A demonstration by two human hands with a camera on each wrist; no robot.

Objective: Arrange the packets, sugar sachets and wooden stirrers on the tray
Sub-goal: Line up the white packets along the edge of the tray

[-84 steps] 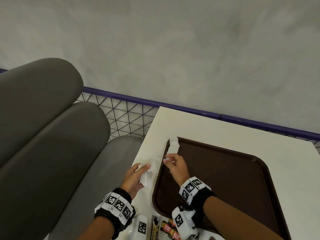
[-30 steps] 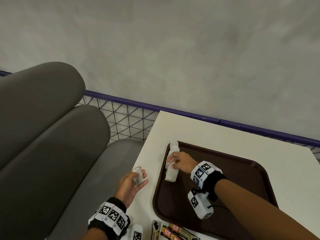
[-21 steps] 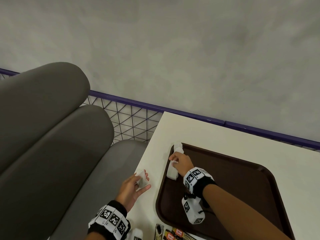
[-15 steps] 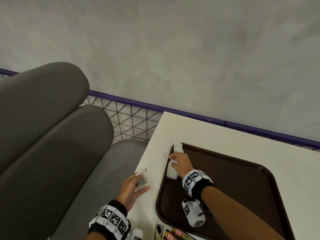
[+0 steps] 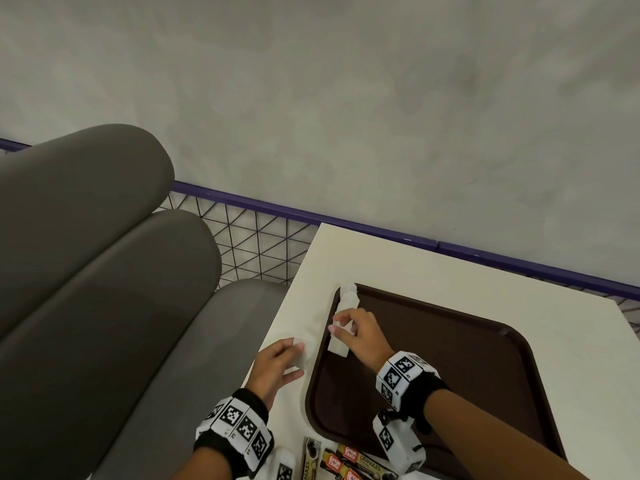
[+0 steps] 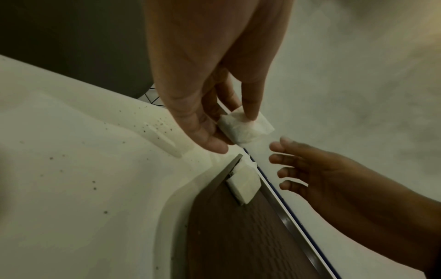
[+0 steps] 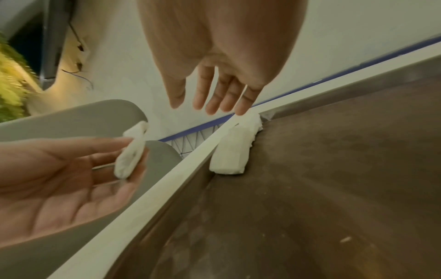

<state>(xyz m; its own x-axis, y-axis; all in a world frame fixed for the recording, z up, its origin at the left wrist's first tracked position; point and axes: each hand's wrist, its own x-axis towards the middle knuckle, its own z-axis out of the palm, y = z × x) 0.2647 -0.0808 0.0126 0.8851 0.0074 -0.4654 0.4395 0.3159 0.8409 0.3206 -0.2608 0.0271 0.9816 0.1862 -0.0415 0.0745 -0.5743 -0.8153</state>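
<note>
A dark brown tray [image 5: 450, 358] lies on the white table [image 5: 381, 258]. White sugar sachets [image 5: 348, 296] lie in a row along the tray's left rim, also seen in the right wrist view as sachets [image 7: 229, 151]. My right hand [image 5: 341, 325] hovers just above them with straight, relaxed fingers [image 7: 214, 94] and holds nothing. My left hand [image 5: 298, 355] is over the table just left of the tray and pinches one more white sachet [image 6: 253, 130] between thumb and fingers. The right hand's fingers [image 6: 298, 166] are close to that sachet without touching it.
Coffee packets [image 5: 349, 460] lie on the table at the tray's near edge, partly cut off by the frame. A grey padded seat [image 5: 104, 271] stands left of the table. A purple wire railing [image 5: 277, 206] and a grey wall lie beyond the table.
My right hand has lifted off the sachets on the tray and its fingers have straightened. My left hand has brought its sachet closer to the tray's left rim.
</note>
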